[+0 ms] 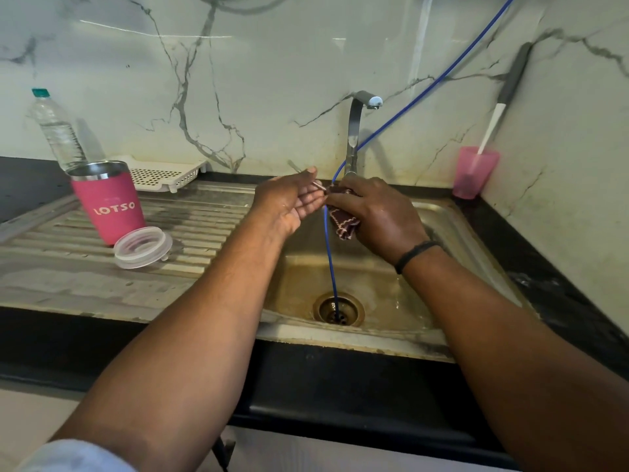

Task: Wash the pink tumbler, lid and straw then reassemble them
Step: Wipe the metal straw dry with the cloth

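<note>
Three parts lie apart: the tumbler (108, 202) stands on the drainboard (51, 267) beside the lid (143, 247), seemingly washed. Over the sink (452, 233), the left hand (289, 202), fingers loose, steadies the straw (308, 178) while the right hand (374, 216) grips a cloth (344, 223) around it. Reassembly remains.

The scene is lit softly and evenly, somewhat dim, with a greenish cast. Streaks of glare are seen on the glossy wall (238, 63), and soft shadows are thrown rightward behind the bottle (56, 127) and tap (355, 131). Straight lines are bowed toward the edges by the wide lens, and the sleeve (78, 456) at the bottom is blurred.
</note>
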